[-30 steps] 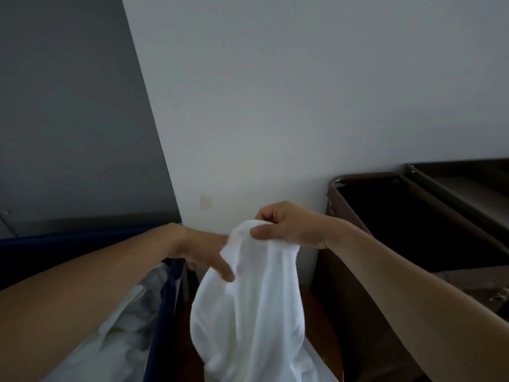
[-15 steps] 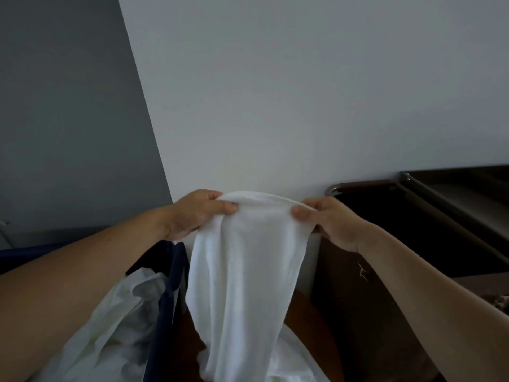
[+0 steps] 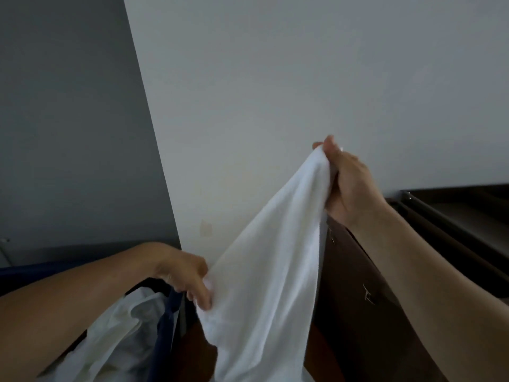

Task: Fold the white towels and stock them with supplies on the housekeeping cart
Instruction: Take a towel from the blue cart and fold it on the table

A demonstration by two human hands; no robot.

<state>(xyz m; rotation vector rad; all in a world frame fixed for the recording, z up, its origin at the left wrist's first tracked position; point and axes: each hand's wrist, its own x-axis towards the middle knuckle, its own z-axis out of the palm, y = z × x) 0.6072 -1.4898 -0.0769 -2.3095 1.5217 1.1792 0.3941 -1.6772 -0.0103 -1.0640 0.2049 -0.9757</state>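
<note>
White towel [image 3: 275,260] hangs slack — right hand [image 3: 349,186] clenches its raised corner, left hand [image 3: 190,277] pinches the lower edge; best find the matching corner, then pull taut.

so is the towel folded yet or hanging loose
Not folded: the white towel hangs loose and rumpled, right hand gripping its top end, left hand pinching a lower edge.

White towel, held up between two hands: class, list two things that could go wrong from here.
1. The left hand pinches only the edge of the white towel; it may slip free.
2. The right hand holds one corner high, so the slack hangs beside the crumpled white material and could mix with it.
</note>
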